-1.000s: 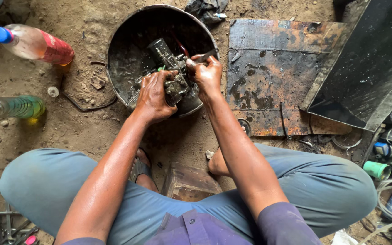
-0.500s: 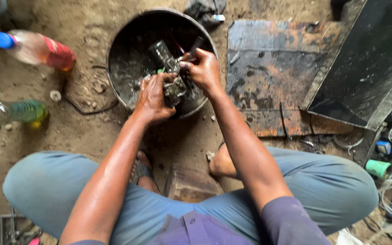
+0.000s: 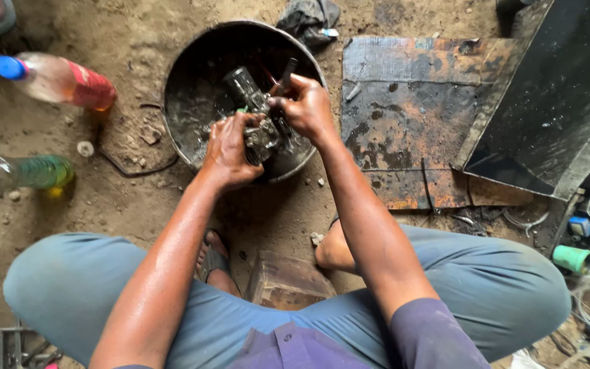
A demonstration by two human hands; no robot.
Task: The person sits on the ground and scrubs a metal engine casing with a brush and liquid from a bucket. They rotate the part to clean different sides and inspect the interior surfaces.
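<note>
A greasy metal engine part (image 3: 257,119) is held over a round black metal basin (image 3: 192,75) on the dirt floor. My left hand (image 3: 230,150) grips the part from the near side. My right hand (image 3: 305,106) is closed on its far right side, with the thin handle of a tool sticking up past the fingers. Both hands are wet and dark with oil. The lower half of the part is hidden by my fingers.
A rusty steel plate (image 3: 411,116) lies right of the basin, a dark metal tray (image 3: 548,102) beyond it. Two plastic bottles, one with reddish liquid (image 3: 59,78) and one greenish (image 3: 18,174), lie at the left. A dark rag (image 3: 308,17) sits behind the basin. Small parts clutter the right edge.
My right hand has shifted slightly up and back on the part. The left hand keeps the same grip.
</note>
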